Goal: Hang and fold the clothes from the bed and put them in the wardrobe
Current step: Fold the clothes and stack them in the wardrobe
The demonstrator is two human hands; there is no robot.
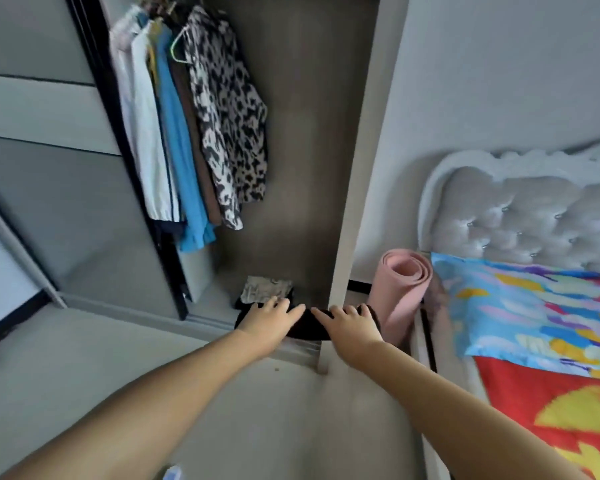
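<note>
Garment: folded black cloth is resting at the wardrobe floor's front edge.
Hands: left hand and right hand are gripping its ends.
Risk: it is overhanging; releasing early could be letting it unfold.

Illumination is soft, diffuse and moderately dim, with no hard shadows or glare. The wardrobe interior at 12 o'clock is darkest. Motion blur softens the whole frame, most at 9 o'clock. Wide-angle distortion bends straight lines toward the edges.
</note>
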